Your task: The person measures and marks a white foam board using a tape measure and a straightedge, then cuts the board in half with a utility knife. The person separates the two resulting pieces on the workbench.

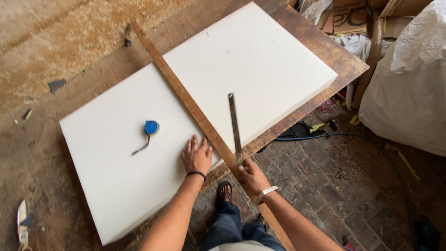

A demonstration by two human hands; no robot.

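A large white foam slab (116, 153) lies on a worn wooden table (320, 44). A long wooden straightedge (186, 93) runs diagonally across the foam. My left hand (196, 155) presses flat on the foam, fingers spread, right beside the straightedge. My right hand (250, 175) grips the handle of a long thin metal blade (233, 122) at the table's near edge; the blade lies over the foam to the right of the straightedge. A blue tape measure (151, 128) rests on the foam left of my left hand.
Large white plastic sacks (409, 88) and cardboard boxes (353, 16) stand at the right. A black tool with a cable (306, 132) lies on the brick floor under the table edge. My sandalled foot (224, 190) is below the table edge.
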